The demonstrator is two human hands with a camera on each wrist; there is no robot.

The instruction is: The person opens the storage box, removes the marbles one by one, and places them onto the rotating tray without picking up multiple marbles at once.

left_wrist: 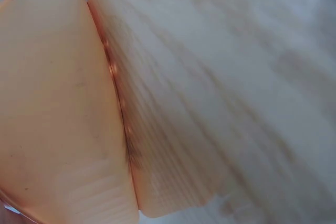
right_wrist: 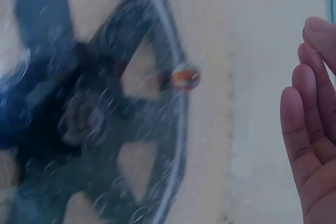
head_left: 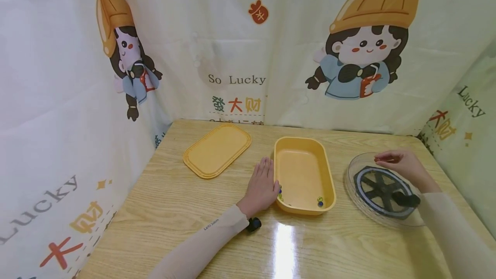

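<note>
My left hand [head_left: 261, 186] lies with fingers straight along the left side of a yellow plastic bin [head_left: 302, 141], its thumb at the rim. Several small marbles [head_left: 320, 202] sit in the bin's near corners. Over the far left part of a clear round turntable [head_left: 354, 165] is my right hand [head_left: 404, 167], pinching a small red thing at its fingertips, likely a marble. From the right wrist view, the fingers [right_wrist: 302, 129] are bent towards the thumb, and what they pinch is hidden. An orange-striped marble [right_wrist: 186, 77] rests on the turntable.
A flat yellow lid [head_left: 217, 152] lies on the wooden table, left of the bin. Printed cloth [head_left: 232, 46] hangs behind the table and along both sides. The turntable has a dark spoked base [head_left: 381, 190] under its clear top.
</note>
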